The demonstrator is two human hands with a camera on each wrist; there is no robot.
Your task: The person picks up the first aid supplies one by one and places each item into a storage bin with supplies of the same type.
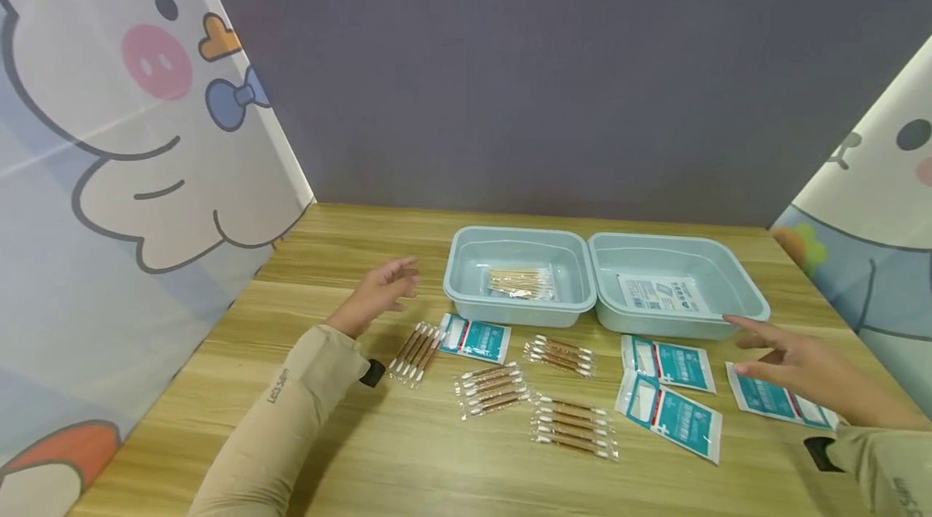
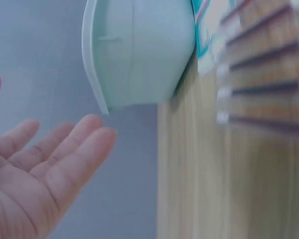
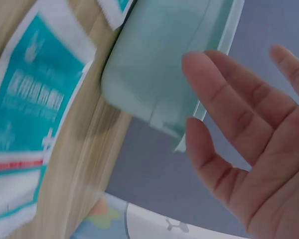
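My left hand (image 1: 374, 294) hovers left of the left blue tub (image 1: 520, 313), its fingers loosely extended and holding nothing. Below it lies a clear pack of brown-stick cotton swabs (image 1: 417, 353), beside a teal-and-white packet (image 1: 475, 338). In that tub sits a pack of pale-stick cotton swabs (image 1: 520, 282). My right hand (image 1: 794, 363) is above another teal packet (image 1: 779, 397), near the front right corner of the right blue tub (image 1: 670, 324). No object is between its relaxed fingers, as the right wrist view also shows. A white printed packet (image 1: 661, 293) lies inside the right tub.
More swab packs (image 1: 493, 389) lie mid-table, including one nearer me (image 1: 574, 426) and one by the left tub (image 1: 559, 355). Two overlapping teal packets (image 1: 673, 416) are in front of the right tub. A grey panel (image 1: 539, 80) stands behind the wooden table (image 1: 408, 460), with cartoon-printed sheets (image 1: 95, 153) at both sides.
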